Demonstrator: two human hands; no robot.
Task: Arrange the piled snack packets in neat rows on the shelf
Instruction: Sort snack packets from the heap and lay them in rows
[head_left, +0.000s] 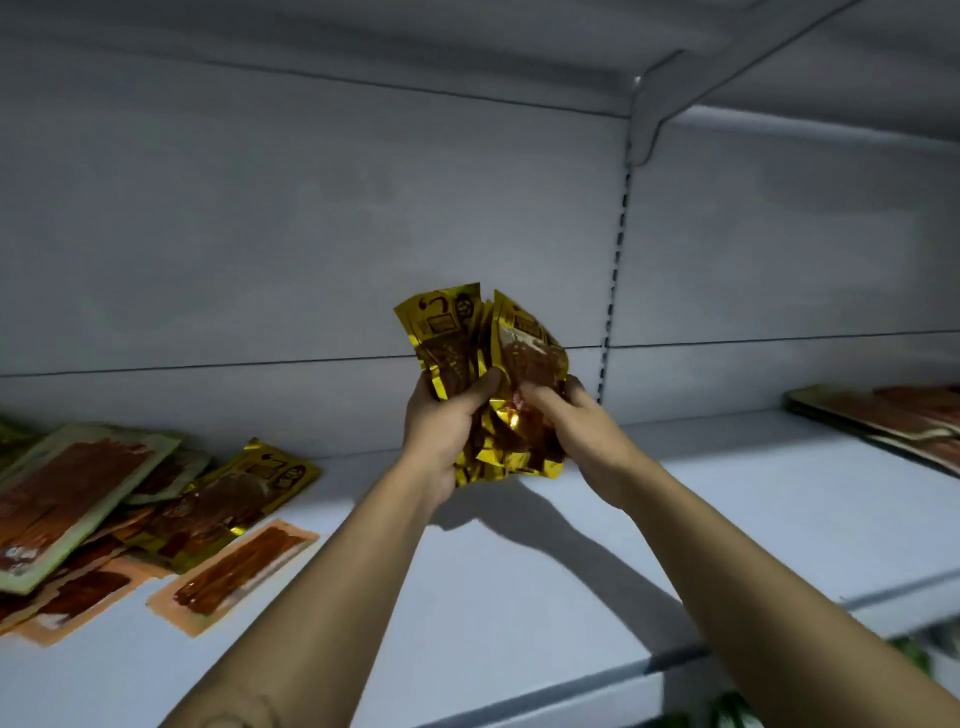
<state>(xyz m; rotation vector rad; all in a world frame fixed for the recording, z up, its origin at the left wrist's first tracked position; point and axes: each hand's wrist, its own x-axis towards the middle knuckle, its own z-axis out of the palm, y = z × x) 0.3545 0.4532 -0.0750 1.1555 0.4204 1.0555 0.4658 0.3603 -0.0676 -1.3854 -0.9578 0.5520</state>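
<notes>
Both my hands hold a bunch of gold snack packets (488, 358) upright above the middle of the white shelf (519, 561). My left hand (441, 426) grips the bunch from the left, thumb across the front. My right hand (576, 421) grips it from the right. The packets fan out at the top and their lower ends are crumpled between my palms. A loose pile of packets (130, 519) lies at the shelf's left end: one gold packet (244, 499), orange ones and green-edged ones overlapping.
A flat stack of red-brown packets (893, 415) lies at the far right of the shelf. The upper shelf (467, 47) hangs overhead on a bracket (649, 119). A slotted upright (615, 270) runs down the back wall. Green items show below the front edge.
</notes>
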